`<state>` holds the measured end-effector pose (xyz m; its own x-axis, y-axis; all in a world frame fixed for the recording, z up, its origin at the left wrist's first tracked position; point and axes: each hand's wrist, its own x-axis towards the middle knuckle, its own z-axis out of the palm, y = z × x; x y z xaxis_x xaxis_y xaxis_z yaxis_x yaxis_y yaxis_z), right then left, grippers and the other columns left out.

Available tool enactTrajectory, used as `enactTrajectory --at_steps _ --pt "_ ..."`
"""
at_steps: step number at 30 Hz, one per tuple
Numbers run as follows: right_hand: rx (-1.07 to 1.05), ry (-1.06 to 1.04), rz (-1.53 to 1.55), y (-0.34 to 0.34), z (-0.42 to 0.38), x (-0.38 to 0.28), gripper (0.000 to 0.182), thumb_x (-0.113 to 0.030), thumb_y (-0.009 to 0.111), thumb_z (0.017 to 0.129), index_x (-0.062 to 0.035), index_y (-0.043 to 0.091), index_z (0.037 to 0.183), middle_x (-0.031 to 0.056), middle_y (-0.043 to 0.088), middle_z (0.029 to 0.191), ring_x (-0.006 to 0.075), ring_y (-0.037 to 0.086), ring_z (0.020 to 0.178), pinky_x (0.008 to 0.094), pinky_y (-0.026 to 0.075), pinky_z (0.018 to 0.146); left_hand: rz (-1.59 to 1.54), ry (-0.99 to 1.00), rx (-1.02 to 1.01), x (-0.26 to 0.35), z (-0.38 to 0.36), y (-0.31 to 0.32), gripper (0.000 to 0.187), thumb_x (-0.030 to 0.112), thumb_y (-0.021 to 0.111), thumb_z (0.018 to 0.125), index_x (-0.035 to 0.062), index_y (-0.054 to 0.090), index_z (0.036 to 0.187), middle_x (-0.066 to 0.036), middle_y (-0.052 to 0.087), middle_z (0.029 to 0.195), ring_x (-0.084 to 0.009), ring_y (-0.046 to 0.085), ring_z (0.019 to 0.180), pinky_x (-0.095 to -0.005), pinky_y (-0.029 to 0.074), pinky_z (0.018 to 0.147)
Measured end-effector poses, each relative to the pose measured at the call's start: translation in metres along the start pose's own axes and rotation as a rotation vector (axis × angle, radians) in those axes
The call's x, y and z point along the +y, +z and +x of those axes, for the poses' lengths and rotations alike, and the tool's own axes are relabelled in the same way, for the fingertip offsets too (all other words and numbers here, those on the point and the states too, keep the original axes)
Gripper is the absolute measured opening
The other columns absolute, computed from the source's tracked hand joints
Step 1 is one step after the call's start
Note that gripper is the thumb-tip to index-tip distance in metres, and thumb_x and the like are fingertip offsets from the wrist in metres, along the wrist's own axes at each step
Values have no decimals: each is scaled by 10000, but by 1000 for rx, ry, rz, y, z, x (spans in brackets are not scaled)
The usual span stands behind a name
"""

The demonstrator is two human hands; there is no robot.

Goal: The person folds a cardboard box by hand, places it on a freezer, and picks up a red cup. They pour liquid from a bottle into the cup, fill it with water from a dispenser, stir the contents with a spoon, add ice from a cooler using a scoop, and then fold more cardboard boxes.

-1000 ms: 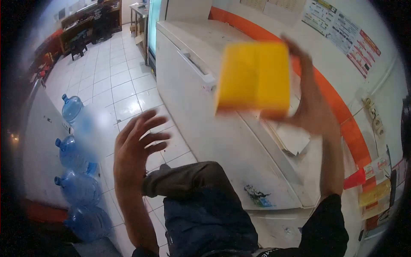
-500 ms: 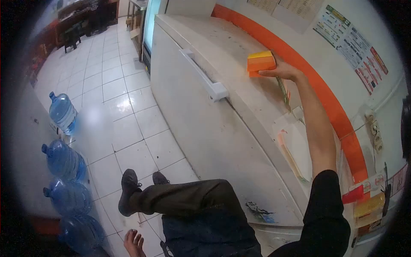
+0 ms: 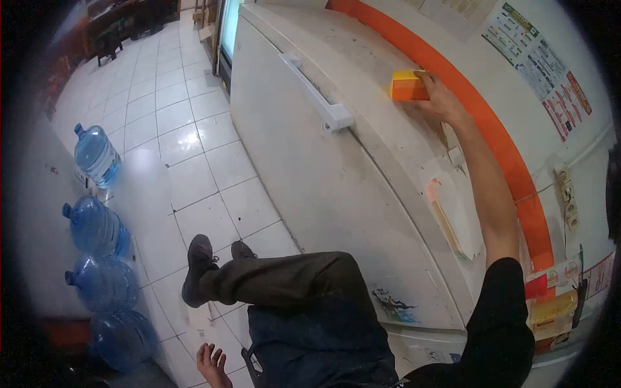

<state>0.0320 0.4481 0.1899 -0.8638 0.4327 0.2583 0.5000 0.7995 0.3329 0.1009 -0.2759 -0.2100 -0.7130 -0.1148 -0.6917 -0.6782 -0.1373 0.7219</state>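
My right hand [image 3: 438,98] reaches out over the white chest freezer [image 3: 297,174] and grips an orange-and-yellow block [image 3: 409,89], box-like in shape. Its exact kind I cannot make out. The thumb and fingers are on its right end, close to the freezer's top. Low in the view hangs my left hand [image 3: 212,363], fingers apart and slightly curled, holding nothing. It is beside my dark trousers, above the tiled floor. Nearer to me on the freezer top, under my right forearm, are white papers [image 3: 458,210] with an orange-edged piece.
Several blue water bottles [image 3: 100,284] stand along the left wall. A white handle [image 3: 320,97] juts from the freezer's front. Power sockets [image 3: 569,200] and printed sheets [image 3: 540,64] are on the right wall. Colourful packets [image 3: 553,304] are at the lower right.
My right hand and the block have shifted slightly right and up in view, and the block is turned a little. My left hand has moved slightly right. The camera view has shifted too.
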Motion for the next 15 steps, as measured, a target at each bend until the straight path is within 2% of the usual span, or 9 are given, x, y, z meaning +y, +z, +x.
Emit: enactTrajectory --at_steps 3,4,6,7,8,10,11,13,15 --pt "65 61 61 -8 -11 -24 911 -348 794 808 -177 299 1554 213 380 1522 383 466 1356 485 435 1096 0 -53 68 1 -7 6 404 311 627 974 115 538 1316 -84 638 1183 -219 650 998 -359 522 859" --pt "123 107 110 -16 -21 -38 854 -337 772 833 -155 329 1539 213 413 1496 382 459 1360 491 435 1088 -35 -18 37 -3 -6 5 410 311 632 973 109 539 1316 -90 640 1190 -227 653 1000 -364 526 852" --pt "52 121 52 -48 -35 -71 774 -284 736 871 -106 355 1521 216 430 1481 373 450 1362 470 405 1106 -79 -38 46 1 -10 3 439 310 638 972 62 535 1319 -107 643 1198 -237 658 1004 -368 535 844" --pt "39 29 234 -58 -46 -88 696 -275 700 904 -63 395 1492 217 431 1486 354 433 1377 444 366 1133 -72 25 36 -2 -11 1 437 284 628 976 28 530 1315 -112 643 1198 -229 660 1022 -367 542 852" --pt "136 -148 223 -40 -46 -87 663 -270 682 924 -71 404 1491 192 418 1509 338 409 1397 443 335 1158 -150 118 -28 -18 -5 -9 431 251 627 975 7 523 1316 -115 647 1192 -216 659 1040 -356 548 866" --pt "348 -500 149 -6 -47 -82 597 -262 646 964 -87 421 1490 144 391 1555 306 360 1438 440 274 1208 -159 130 51 -3 -21 -6 377 240 661 958 15 583 1249 -104 653 1160 -199 659 1030 -338 552 867" --pt "315 -644 15 -28 -76 -124 582 -265 635 974 -147 424 1503 103 380 1573 285 337 1461 471 262 1220 -80 58 49 -4 -10 -14 409 251 644 976 16 560 1300 -117 627 1266 -220 655 1084 -352 559 899" --pt "278 -734 -197 -45 -139 -168 634 -156 689 921 -184 434 1500 72 385 1578 294 324 1477 516 280 1208 -163 16 167 -34 19 -26 438 251 708 924 9 589 1269 -123 635 1219 -220 644 1075 -355 554 894" --pt "102 -875 -116 -65 -199 -188 670 -65 702 874 -181 451 1484 90 387 1578 330 320 1481 553 293 1196 -177 -25 193 -50 52 -28 471 257 737 901 9 587 1272 -128 642 1196 -221 639 1082 -360 552 893"
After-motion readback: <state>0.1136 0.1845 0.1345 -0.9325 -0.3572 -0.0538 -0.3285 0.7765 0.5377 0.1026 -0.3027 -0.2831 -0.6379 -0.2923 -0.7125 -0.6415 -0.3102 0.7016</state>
